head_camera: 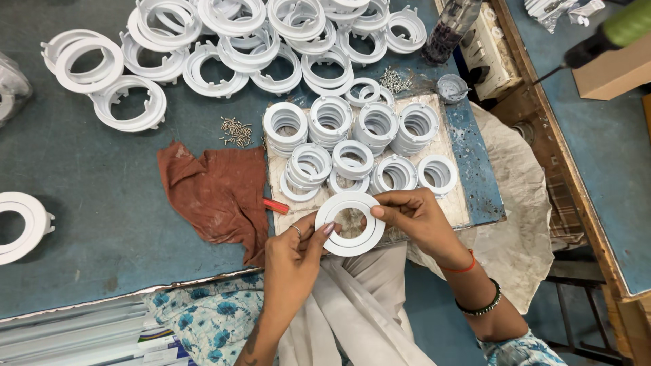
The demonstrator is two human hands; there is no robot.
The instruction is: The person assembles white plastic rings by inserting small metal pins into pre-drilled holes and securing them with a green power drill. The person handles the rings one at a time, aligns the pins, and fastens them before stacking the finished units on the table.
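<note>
Item in hand: one flat white ring, low centre of the frame, held just over the near edge of the board. My left hand pinches its left rim, fingers closed on it; my right hand clamps the right rim, thumb over the top.

Above, mid-frame: stacked small white rings on the board.
Top: larger clipped white rings.
Left of centre: rust-brown cloth, loose screws, red marker.
</note>
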